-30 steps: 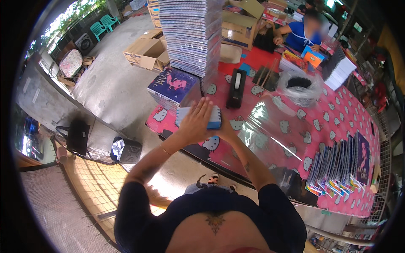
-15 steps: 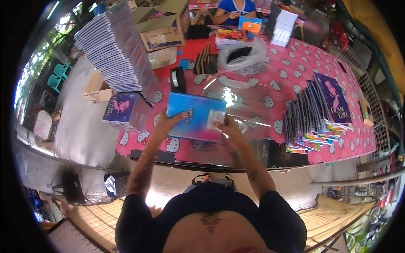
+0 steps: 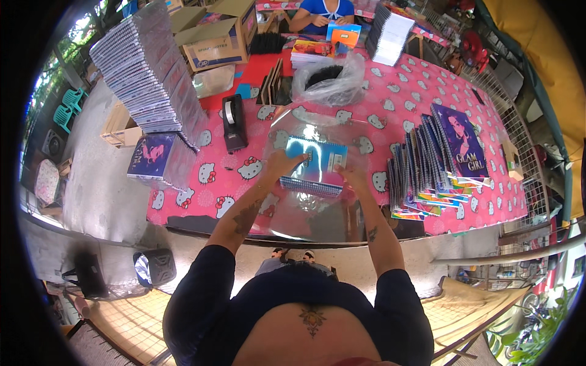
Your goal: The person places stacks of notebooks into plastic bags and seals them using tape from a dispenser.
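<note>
A blue-to-pink spiral notebook (image 3: 320, 160) lies over a clear plastic sheet (image 3: 287, 215) near the table's front. My left hand (image 3: 285, 163) grips its left side, thumb on the cover. On its right side my right hand (image 3: 353, 177) holds the edge, thumb also on top; the fingers beneath are hidden. Glare crosses the cover and the sheet. Behind my left hand stands a black tape dispenser (image 3: 234, 125). To the right, a leaning row of spiral notebooks (image 3: 421, 158) has a purple-covered notebook (image 3: 461, 141) at its end.
A tall stack of plastic-wrapped notebooks (image 3: 146, 73) rises at the left, beside a shorter wrapped pile (image 3: 152, 155). Farther back are a cardboard box (image 3: 215, 46), upright dark boards (image 3: 271, 82), a clear plastic bag (image 3: 336, 82) and a white notebook stack (image 3: 388, 36). Another person (image 3: 326, 13) sits opposite.
The notebook has moved right, away from the tape dispenser and onto the clear sheet, with both my hands still on it. The whole view has shifted slightly.
</note>
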The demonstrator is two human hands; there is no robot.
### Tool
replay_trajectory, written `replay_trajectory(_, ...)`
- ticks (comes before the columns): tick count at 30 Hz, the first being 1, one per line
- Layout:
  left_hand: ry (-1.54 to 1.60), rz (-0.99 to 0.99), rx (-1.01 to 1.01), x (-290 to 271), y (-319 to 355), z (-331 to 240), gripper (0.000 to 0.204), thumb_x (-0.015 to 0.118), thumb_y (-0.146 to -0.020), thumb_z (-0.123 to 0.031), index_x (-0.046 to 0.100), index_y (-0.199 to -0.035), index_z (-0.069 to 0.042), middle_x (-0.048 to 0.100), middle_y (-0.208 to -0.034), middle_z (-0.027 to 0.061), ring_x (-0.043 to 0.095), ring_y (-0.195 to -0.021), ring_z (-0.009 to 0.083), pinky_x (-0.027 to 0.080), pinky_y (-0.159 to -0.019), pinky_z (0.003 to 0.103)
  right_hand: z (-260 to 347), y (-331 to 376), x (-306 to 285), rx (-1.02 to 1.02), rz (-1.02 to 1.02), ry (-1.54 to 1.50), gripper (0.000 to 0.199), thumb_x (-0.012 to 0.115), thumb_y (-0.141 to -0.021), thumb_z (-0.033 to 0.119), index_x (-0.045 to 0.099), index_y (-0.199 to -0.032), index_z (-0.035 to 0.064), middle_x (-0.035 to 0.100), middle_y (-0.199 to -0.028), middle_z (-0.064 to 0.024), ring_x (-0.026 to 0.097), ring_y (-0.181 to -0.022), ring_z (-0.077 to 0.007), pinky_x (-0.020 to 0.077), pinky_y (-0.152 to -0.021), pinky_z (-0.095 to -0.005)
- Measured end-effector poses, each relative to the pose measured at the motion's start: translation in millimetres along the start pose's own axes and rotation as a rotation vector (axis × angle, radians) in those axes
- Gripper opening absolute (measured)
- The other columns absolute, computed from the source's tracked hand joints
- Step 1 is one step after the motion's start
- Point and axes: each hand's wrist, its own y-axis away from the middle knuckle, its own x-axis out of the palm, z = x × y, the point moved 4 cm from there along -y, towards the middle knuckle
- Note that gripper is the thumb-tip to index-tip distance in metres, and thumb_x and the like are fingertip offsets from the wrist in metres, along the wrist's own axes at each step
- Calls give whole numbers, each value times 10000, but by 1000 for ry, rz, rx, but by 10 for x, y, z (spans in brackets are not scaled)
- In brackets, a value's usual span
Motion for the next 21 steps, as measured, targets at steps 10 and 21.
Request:
replay_trajectory(10, -22, 312, 753, -260, 1356, 826, 122, 724, -805, -151, 674, -904, -102, 650, -851, 79, 638, -796, 265, 501, -704, 384, -343, 1413, 101, -682, 341, 446, 108, 681, -867, 86, 701, -972, 75, 684, -852, -98, 679, -765, -245, 520, -665, -357)
replay_trajectory(21, 59, 369, 622, -337, 1416, 707, 110, 691, -867, -157, 681, -957, -96, 687, -891, 103, 661, -841, 307, 509, -713, 424, -153, 1440, 140, -687, 201, 548, 163, 637, -923, 229, 641, -957, 69, 686, -819, -131, 663, -753, -354, 503, -665, -435)
